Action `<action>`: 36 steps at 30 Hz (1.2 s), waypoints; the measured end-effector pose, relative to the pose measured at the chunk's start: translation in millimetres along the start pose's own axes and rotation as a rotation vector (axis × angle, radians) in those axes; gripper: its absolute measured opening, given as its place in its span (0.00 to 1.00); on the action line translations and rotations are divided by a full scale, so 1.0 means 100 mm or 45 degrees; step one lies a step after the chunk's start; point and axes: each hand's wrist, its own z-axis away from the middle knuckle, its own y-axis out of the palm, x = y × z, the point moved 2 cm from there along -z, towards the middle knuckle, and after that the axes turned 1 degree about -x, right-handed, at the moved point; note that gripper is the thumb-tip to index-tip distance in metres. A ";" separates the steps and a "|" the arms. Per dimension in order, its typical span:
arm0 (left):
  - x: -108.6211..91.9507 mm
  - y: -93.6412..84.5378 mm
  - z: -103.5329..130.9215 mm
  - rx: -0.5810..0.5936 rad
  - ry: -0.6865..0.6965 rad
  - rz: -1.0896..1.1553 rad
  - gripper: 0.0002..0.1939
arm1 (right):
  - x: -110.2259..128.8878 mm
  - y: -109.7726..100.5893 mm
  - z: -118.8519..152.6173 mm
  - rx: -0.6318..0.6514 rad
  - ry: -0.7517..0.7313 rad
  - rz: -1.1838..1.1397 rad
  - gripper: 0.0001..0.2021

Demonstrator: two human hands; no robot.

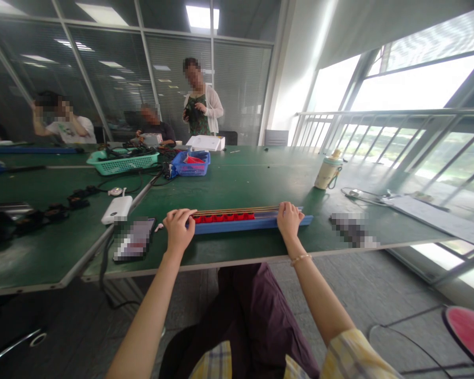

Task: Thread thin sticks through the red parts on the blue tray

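A long, narrow blue box [237, 226] lies crosswise near the table's front edge. Inside it a row of red pieces [225, 217] fills the left and middle part. Behind them run several thin tan sticks [237, 209], stretching between my hands. My left hand [179, 227] grips the left end of the box, its fingers bent over the top. Toward the right end, my right hand [288, 221] has its fingers curled over the box and the sticks' ends. Both hands' fingertips are partly hidden, so whether they also pinch the sticks is unclear.
Left of the box are a pixelated phone [135, 239], a white earbud [158, 227] and a white power bank [117, 209]. A bottle [327, 172] and papers [438, 218] stand to the right. Green [122, 167] and blue baskets [191, 167] sit farther back; people are beyond.
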 end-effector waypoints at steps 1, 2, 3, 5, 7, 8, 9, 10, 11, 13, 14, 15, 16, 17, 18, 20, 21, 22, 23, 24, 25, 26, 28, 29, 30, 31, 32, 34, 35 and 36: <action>0.00 0.00 0.00 -0.002 -0.003 -0.002 0.15 | 0.00 0.01 0.00 0.018 -0.004 0.010 0.20; 0.00 0.00 0.00 -0.003 -0.005 -0.003 0.15 | 0.00 0.02 0.00 0.038 -0.010 0.021 0.20; 0.00 -0.01 0.00 -0.004 -0.004 -0.005 0.15 | 0.01 0.02 0.01 0.054 -0.015 0.034 0.21; -0.01 -0.01 0.00 -0.004 0.002 -0.004 0.15 | 0.01 0.02 0.01 0.063 -0.014 0.064 0.22; -0.01 -0.01 -0.01 -0.008 0.008 -0.004 0.15 | 0.02 0.00 0.01 0.039 0.000 0.084 0.23; -0.01 -0.01 -0.01 -0.010 0.008 -0.005 0.15 | 0.02 0.00 0.01 0.023 0.008 0.084 0.23; -0.01 -0.01 -0.01 -0.011 0.006 -0.007 0.15 | 0.02 -0.01 0.01 0.008 0.016 0.078 0.23; -0.01 -0.01 -0.01 -0.011 0.005 -0.009 0.16 | 0.02 -0.01 0.01 -0.003 0.018 0.065 0.22; 0.00 -0.01 -0.01 -0.011 0.005 -0.009 0.16 | 0.02 -0.02 0.01 -0.008 0.017 0.047 0.22; 0.00 0.00 -0.01 -0.014 0.007 -0.006 0.16 | 0.02 -0.01 0.01 -0.004 0.014 0.014 0.21; 0.00 0.00 -0.01 -0.015 0.008 -0.006 0.16 | 0.01 -0.01 0.01 0.004 0.013 0.004 0.21; 0.01 0.00 -0.01 -0.016 0.008 -0.008 0.16 | 0.01 -0.01 0.01 0.013 0.013 -0.003 0.21; 0.01 0.00 0.00 -0.015 0.007 -0.011 0.16 | 0.01 -0.01 0.01 0.021 0.013 -0.006 0.21; 0.01 0.00 0.00 -0.015 0.006 -0.014 0.16 | 0.01 -0.01 0.01 0.028 0.011 -0.009 0.21; 0.01 0.00 0.00 -0.016 0.006 -0.017 0.16 | 0.02 -0.01 0.01 0.033 0.005 -0.013 0.21; 0.02 0.01 0.00 -0.021 0.008 -0.018 0.16 | 0.02 -0.01 0.01 0.040 -0.021 -0.028 0.20; 0.02 0.01 0.00 -0.024 0.007 -0.016 0.16 | 0.03 -0.01 0.01 0.045 -0.039 -0.037 0.20; 0.02 0.01 0.00 -0.025 0.005 -0.014 0.16 | 0.03 0.00 0.01 0.050 -0.055 -0.046 0.20; 0.02 0.01 0.00 -0.024 0.003 -0.012 0.16 | 0.03 0.00 0.01 0.056 -0.068 -0.053 0.20; 0.02 0.01 0.00 -0.022 0.000 -0.009 0.17 | 0.04 0.00 0.01 0.060 -0.077 -0.056 0.19; 0.02 0.02 0.00 -0.020 -0.003 -0.006 0.17 | 0.03 0.00 0.02 0.063 -0.081 -0.055 0.19; 0.02 0.02 -0.01 -0.018 -0.005 -0.003 0.17 | 0.03 0.01 0.02 0.064 -0.082 -0.053 0.19; 0.02 0.02 -0.01 -0.015 -0.004 -0.001 0.17 | 0.03 0.01 0.02 0.061 -0.081 -0.050 0.18; 0.02 0.02 -0.01 -0.016 -0.001 -0.001 0.17 | 0.03 0.01 0.02 0.058 -0.082 -0.050 0.18; 0.02 0.01 -0.01 -0.018 0.003 0.000 0.17 | 0.03 0.01 0.02 0.054 -0.085 -0.051 0.18; 0.02 0.01 -0.01 -0.019 0.008 0.001 0.17 | 0.03 0.00 0.02 0.052 -0.090 -0.055 0.18; 0.02 0.01 -0.01 -0.020 0.010 0.002 0.17 | 0.03 0.00 0.02 0.050 -0.094 -0.059 0.18; 0.02 0.01 -0.01 -0.021 0.008 0.006 0.17 | 0.03 -0.01 0.02 0.047 -0.097 -0.068 0.18; 0.02 0.01 -0.01 -0.019 0.004 0.008 0.17 | 0.03 -0.02 0.02 0.044 -0.094 -0.072 0.18; 0.02 0.01 -0.01 -0.016 -0.001 0.010 0.17 | 0.03 -0.03 0.02 0.039 -0.087 -0.077 0.18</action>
